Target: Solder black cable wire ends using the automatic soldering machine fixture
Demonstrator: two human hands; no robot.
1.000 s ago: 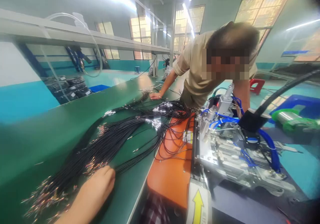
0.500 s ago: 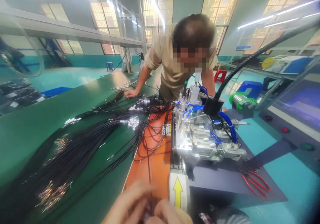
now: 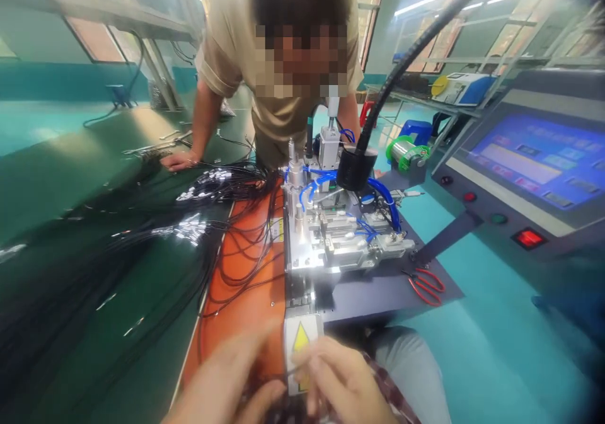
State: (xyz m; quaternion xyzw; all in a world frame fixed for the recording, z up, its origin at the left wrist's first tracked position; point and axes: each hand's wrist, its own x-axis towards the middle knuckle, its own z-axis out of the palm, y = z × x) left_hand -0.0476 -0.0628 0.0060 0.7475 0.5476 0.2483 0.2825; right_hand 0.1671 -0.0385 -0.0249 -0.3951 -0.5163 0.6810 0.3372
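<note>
At the bottom of the head view my right hand [image 3: 343, 370] is closed, its thumb and fingers pinched on a short thin dark strand that looks like a black cable [image 3: 293, 372]. My left hand [image 3: 236, 370] is beside it, smeared by motion. Its thumb points toward the strand, but whether those fingers grip anything is unclear. Both hands are in front of the white plate with a yellow arrow [image 3: 290, 348], at the near end of the bench machine [image 3: 331, 241]. Black cables [image 3: 241, 273] from the bundles lie across the orange board [image 3: 250, 304] left of the machine.
Red-handled pliers [image 3: 428, 285] lie on the machine's grey base. A control screen [image 3: 529, 159] with buttons stands at right. Across the bench a co-worker [image 3: 283, 109] leans in, one hand on the green table [image 3: 155, 310]. A black flexible arm [image 3: 392, 77] hangs over the machine.
My view has turned right and lower, bringing the control screen into sight. My hands, close together before, are farther apart, with the dark strand showing at the right fingertips.
</note>
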